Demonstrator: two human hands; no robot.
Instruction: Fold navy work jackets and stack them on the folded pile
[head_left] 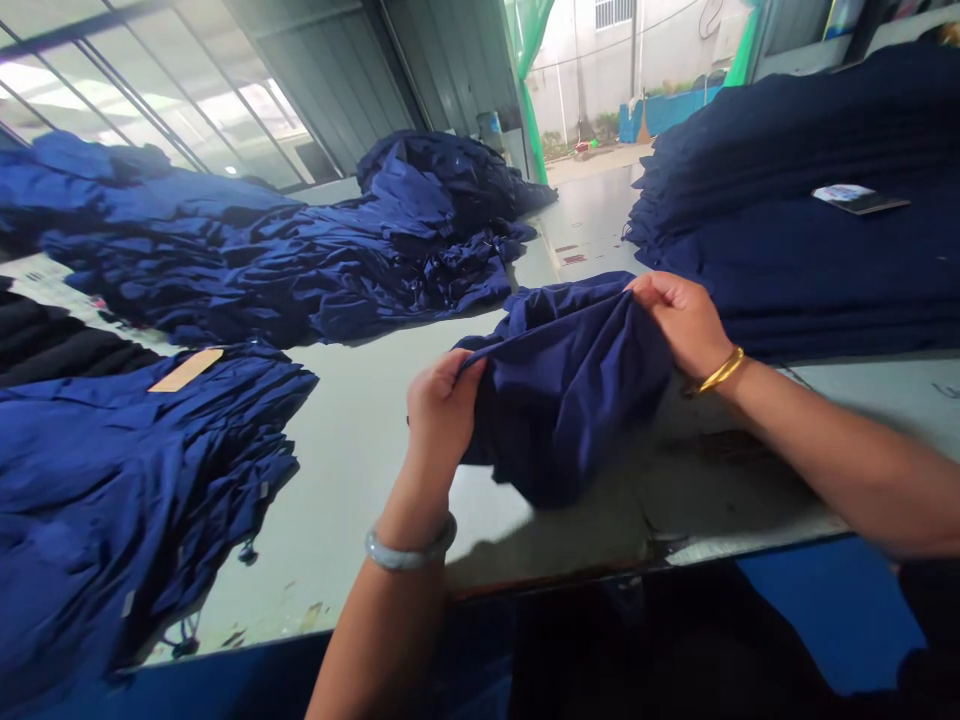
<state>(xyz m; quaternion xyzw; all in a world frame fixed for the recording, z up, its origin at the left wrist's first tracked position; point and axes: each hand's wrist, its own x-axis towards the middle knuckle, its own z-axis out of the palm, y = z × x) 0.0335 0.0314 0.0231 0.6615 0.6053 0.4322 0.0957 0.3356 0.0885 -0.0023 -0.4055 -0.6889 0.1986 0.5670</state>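
Note:
A navy blue piece of fabric, perhaps a garment [570,400], is stretched between my two hands above the worktable [360,450]. My left hand [444,410], a pale bangle on its wrist, pinches the fabric's upper left edge. At the upper right edge, my right hand [686,325] grips it between thumb and fingers; a gold bracelet circles that wrist. Below the hands the fabric hangs in folds, its lower part a little blurred. What kind of garment it is cannot be made out.
Stacked blue garments [135,470] with a tan card [186,370] lie at the left. A long heap of blue garments [300,250] runs along the back. At the right stands a tall dark navy stack [795,250] carrying a small printed card [859,198]. Black fabric [60,335] lies far left.

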